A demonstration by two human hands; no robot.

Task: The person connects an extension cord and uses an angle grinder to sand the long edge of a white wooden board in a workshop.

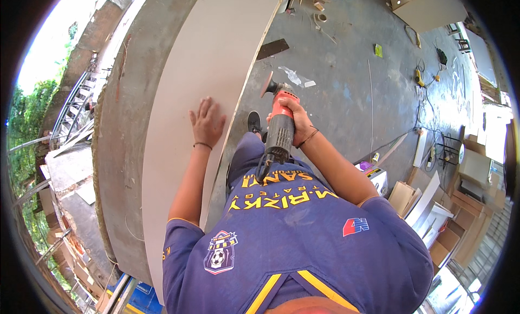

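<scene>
My right hand (297, 115) is wrapped round a red and black angle grinder (280, 131). A reddish-brown round disc (266, 85) is fitted at the grinder's head, close beside the raw edge of a long pale board (187, 59) and just to its right. Whether the disc touches that edge, or is spinning, I cannot tell. On the board's smooth top my left hand (208, 122) lies flat with its fingers spread, holding nothing. The grinder's cord end hangs toward my shirt.
Beneath the board runs a grey worktop (127, 151). On the concrete floor (341, 92) lie a dark offcut (272, 49), plastic scraps (291, 75) and a green packet (378, 50). Cables (420, 111) trail at the right, near stacked panels (428, 205). My shoe (253, 121) shows below the grinder.
</scene>
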